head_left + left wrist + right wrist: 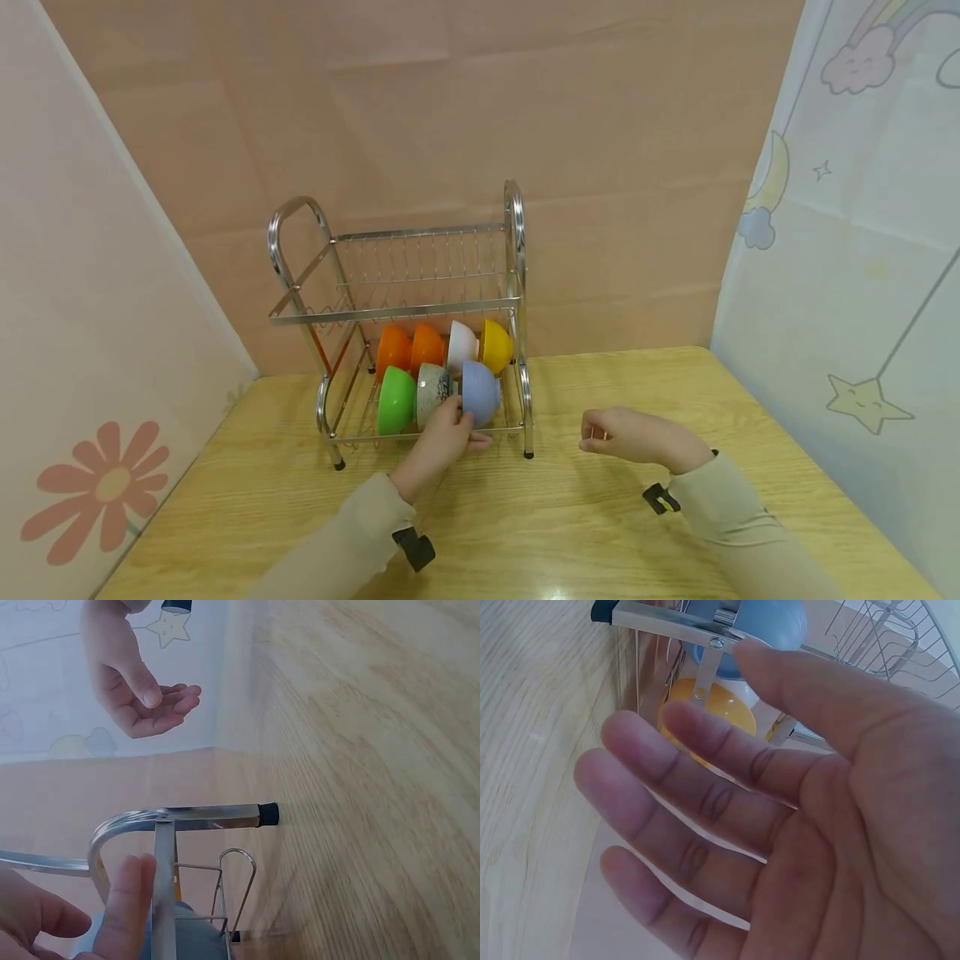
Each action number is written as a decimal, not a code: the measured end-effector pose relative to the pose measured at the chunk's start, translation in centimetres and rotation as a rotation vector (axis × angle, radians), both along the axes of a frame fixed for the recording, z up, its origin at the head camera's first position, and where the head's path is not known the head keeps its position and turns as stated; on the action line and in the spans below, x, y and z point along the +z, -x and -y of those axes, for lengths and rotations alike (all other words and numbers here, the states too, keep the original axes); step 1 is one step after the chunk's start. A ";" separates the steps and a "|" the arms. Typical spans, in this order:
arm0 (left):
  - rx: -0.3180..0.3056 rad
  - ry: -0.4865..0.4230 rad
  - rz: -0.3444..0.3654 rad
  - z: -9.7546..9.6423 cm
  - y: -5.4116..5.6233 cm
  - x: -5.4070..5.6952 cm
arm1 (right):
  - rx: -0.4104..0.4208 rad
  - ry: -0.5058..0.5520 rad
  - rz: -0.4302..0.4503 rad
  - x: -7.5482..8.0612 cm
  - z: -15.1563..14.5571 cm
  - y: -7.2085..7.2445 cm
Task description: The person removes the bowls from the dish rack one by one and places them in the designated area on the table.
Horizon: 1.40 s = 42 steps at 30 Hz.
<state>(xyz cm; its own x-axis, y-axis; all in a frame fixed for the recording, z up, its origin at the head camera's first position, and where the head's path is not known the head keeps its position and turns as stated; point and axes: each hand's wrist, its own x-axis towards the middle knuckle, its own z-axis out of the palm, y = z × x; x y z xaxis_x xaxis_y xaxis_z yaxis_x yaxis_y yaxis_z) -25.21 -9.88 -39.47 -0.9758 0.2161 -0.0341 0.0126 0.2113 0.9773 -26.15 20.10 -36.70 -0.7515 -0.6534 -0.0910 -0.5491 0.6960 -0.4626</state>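
One lavender bowl (482, 394) stands on edge at the right end of the front row on the lower tier of a metal rack (397, 314). Its mouth faces left and its foot right, so the axis through the bowl runs roughly crosswise to the person, with the rim turned toward the left hand (446, 437). That hand is clearly the nearer of the two: from its wrist the bowl lies ahead and a little to the right, with the fingertips right by the rim, in the narrow space before the speckled bowl (431, 392). In the left wrist view two fingers look straight and the thumb is set apart from them, with part of the bowl seen behind; whether they pinch it or merely touch it, I cannot tell.

The right hand (637, 435) is well apart, out to the right of the rack above the bench (562, 533), its fingers loosely bent and nothing in its grasp.

Beyond the left hand, a green bowl (396, 402) ends the front row on the left; behind stand two orange bowls (393, 350), a white bowl (462, 346) and a yellow bowl (497, 346), likewise on edge
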 end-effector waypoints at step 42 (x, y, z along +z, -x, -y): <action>-0.052 0.533 -0.817 1.3 -5.2 5.1 | -0.028 -0.026 0.014 0.1 0.0 -0.3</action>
